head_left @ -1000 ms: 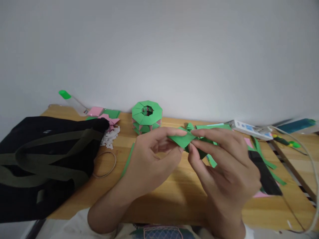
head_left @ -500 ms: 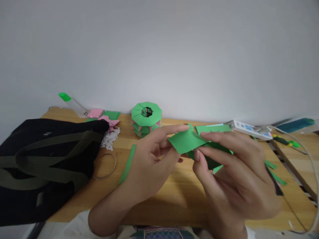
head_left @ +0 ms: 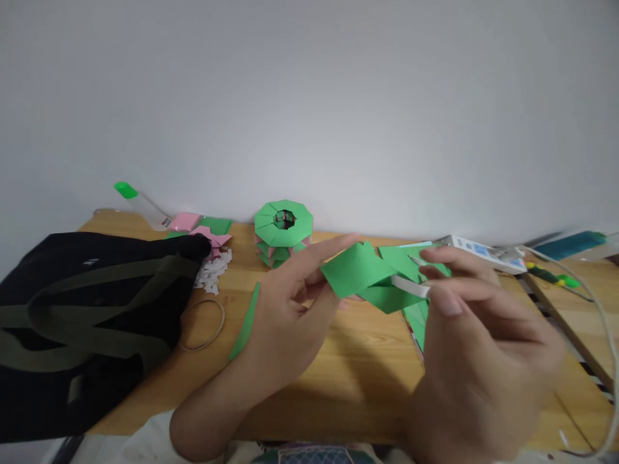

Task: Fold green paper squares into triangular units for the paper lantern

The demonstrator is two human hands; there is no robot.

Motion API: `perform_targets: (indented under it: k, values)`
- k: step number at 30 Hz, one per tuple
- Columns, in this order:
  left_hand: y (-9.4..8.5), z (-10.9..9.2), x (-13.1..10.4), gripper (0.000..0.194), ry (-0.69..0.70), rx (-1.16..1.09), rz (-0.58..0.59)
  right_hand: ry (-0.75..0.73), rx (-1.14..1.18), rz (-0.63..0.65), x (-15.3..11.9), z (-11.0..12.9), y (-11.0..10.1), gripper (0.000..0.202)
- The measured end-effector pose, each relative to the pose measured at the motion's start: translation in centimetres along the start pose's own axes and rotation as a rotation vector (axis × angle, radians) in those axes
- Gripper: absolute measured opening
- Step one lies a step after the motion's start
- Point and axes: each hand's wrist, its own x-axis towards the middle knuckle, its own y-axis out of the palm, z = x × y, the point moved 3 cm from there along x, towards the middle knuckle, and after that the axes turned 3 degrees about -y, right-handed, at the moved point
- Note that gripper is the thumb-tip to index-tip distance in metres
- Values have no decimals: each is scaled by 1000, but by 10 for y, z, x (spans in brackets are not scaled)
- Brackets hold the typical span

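Observation:
My left hand [head_left: 293, 316] pinches a folded green paper piece [head_left: 360, 270] between thumb and forefinger, over the middle of the table. From the fold's right side runs a narrow white strip [head_left: 410, 287], which looks like the backing of double-sided tape. Its outer end is in the thumb and fingertips of my right hand [head_left: 488, 354], closed on it. Beyond the hands stands an eight-sided green and pink paper construction [head_left: 304, 222] with an open centre. More green paper [head_left: 403, 256] lies behind my right hand, partly hidden.
A black bag [head_left: 97, 322] covers the table's left. White paper scraps [head_left: 213, 272], a pink folded paper [head_left: 213, 237], a loop of cord [head_left: 222, 322] and a green strip [head_left: 249, 322] lie near it. At right are a power strip [head_left: 483, 251] and white cable [head_left: 604, 322].
My right hand has moved off the folded paper to the right, drawing out the white strip. My left hand keeps hold of the paper, nearly in place.

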Motion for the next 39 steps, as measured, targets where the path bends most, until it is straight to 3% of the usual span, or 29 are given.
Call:
perform_targets:
  k: [4,13,15,18,19,22,26,28,31,34,39]
  values:
    - [-1,4,0,46,-3,60,-22,81,171,-230,0,-4,-5,14]
    - [-4,7,2,36,-51,114,29,104,193,-261,10,-22,-16,8]
    - [-7,-1,0,35,-13,131,-36,117,195,-251,12,-27,-16,5]
    - [-24,-20,-2,33,61,227,-348,269,236,-102,14,-40,-5,6]
    - [-33,-27,-3,33,81,280,-502,351,253,3,13,-46,3,10]
    - [-62,-43,-3,39,194,330,-677,496,298,332,4,-58,38,18]
    - [-110,-61,-15,41,383,346,-799,561,298,674,-23,-70,107,18]
    - [-133,-68,-27,42,368,292,-885,571,239,802,-36,-75,144,18]
    - [-157,-73,-47,44,282,239,-997,550,116,930,-46,-81,195,27]
    - [-172,-70,-62,42,231,207,-1029,513,7,994,-47,-88,236,33]
    - [-195,-57,-80,34,151,159,-993,419,-91,1072,-43,-93,276,32]
